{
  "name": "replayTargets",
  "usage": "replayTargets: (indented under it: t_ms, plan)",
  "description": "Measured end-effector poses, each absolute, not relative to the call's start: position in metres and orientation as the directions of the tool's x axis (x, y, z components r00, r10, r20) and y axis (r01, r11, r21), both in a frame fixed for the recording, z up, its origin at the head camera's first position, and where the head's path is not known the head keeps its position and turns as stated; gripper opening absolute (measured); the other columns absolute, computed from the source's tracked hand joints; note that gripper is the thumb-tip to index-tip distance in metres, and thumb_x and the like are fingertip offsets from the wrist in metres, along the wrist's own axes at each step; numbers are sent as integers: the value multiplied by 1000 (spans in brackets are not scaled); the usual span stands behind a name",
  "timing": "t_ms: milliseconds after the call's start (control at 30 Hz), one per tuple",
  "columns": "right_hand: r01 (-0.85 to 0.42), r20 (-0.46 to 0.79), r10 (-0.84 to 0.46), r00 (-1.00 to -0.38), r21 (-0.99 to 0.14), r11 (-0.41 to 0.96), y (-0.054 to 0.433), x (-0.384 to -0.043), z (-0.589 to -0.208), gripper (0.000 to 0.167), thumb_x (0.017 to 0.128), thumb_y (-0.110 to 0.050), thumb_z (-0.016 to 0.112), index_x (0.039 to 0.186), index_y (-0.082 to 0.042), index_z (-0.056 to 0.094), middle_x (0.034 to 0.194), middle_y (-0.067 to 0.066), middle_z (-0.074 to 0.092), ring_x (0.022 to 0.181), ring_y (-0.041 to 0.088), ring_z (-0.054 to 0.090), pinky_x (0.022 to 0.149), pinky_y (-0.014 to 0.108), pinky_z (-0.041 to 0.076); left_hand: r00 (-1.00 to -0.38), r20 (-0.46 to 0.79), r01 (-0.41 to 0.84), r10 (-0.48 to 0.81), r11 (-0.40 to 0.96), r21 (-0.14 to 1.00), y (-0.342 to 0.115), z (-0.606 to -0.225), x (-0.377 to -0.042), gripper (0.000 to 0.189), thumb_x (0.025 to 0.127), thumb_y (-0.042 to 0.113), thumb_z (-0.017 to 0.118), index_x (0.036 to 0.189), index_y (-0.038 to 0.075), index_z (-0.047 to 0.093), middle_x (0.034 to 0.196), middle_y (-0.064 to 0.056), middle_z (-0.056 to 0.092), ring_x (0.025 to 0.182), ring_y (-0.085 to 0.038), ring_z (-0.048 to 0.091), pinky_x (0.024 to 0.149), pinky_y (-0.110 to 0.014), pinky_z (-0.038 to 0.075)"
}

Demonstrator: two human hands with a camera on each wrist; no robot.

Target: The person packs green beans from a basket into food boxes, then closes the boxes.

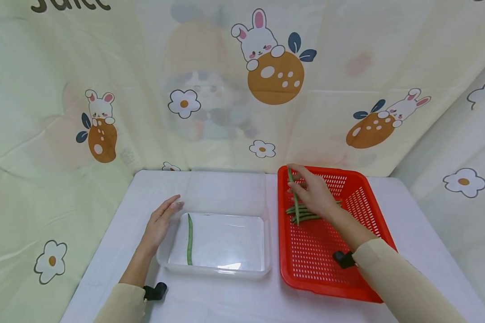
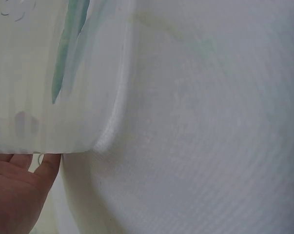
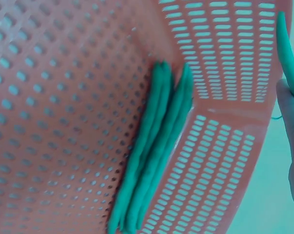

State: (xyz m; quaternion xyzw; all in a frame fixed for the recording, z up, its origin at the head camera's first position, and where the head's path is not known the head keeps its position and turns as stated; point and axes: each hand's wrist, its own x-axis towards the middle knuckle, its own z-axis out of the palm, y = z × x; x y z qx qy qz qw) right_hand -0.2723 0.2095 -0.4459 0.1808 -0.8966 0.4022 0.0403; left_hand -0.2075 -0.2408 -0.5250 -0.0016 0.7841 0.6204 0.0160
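My right hand (image 1: 317, 193) pinches a long green bean (image 1: 295, 202) over the far left part of a red perforated basket (image 1: 323, 269). Below it, several green beans (image 3: 151, 146) lie bunched together on the basket floor. To the left stands a clear plastic container (image 1: 214, 271) with a single green bean (image 1: 190, 240) lying lengthwise near its left side. My left hand (image 1: 158, 224) is at that container's left side, its fingers fairly straight. In the left wrist view the fingertips (image 2: 50, 165) meet the container's edge.
A white cloth (image 1: 210, 300) covers the table. Behind the container is a clear, straight-edged panel (image 1: 228, 190). A printed curtain (image 1: 145, 80) with rabbits and flowers hangs at the table's far edge. Black wrist mounts (image 1: 155, 291) sit on both sleeves.
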Motion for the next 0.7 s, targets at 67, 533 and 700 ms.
replayTargets:
  t_ms: [67,533,700]
  plan:
    - [-382,252,-294,-922,-712,589,206,-270,-443,60,100,-7,68,154,-22,46,116,13,71,92,29,77,73,31,64,-1000,-24,-20,17,227,974,-241,-525,-208,51,114,38,39,160,15,40,157,-14,52,151,-34,43,126,-63,22]
    - [-477,336,-352,-874,-738,478,174,-267,-419,58,100,-6,68,153,-20,47,111,15,71,88,26,79,68,27,62,-1000,-11,-7,18,231,973,-241,-526,-207,51,114,39,40,159,15,41,155,-14,54,150,-34,45,126,-61,22]
    - [-496,344,-389,-855,-761,418,160,-267,-414,58,99,-4,69,152,-21,50,110,16,69,86,23,78,68,32,64,-1000,-7,-3,16,229,974,-240,-526,-208,51,113,40,41,158,16,43,155,-14,55,149,-34,46,126,-60,23]
